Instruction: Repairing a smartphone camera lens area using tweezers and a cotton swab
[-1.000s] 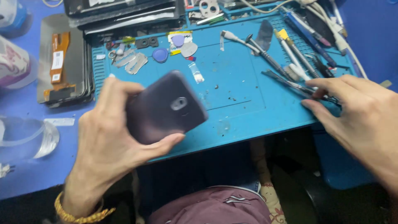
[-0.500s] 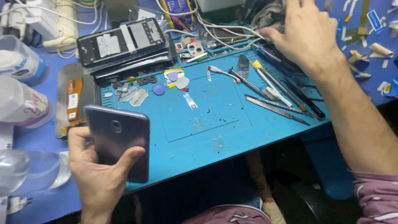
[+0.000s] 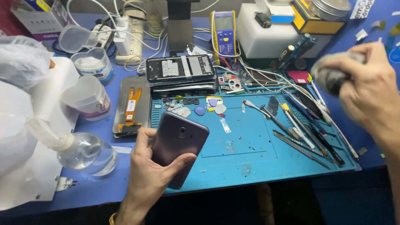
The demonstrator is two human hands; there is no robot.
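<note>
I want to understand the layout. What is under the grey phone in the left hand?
Under the grey phone, the left hand supports it, above the blue work mat. The palm and the mat part below are covered.

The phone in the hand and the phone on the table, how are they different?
The held phone is closed, showing a smooth purple-grey back; the table phone is open, showing its insides. The held phone tilts in the left hand; the table phone lies flat on a stack. Both are rectangular and similar in size.

Head view — steeply down, close over workbench [image 3: 104,189]
</note>
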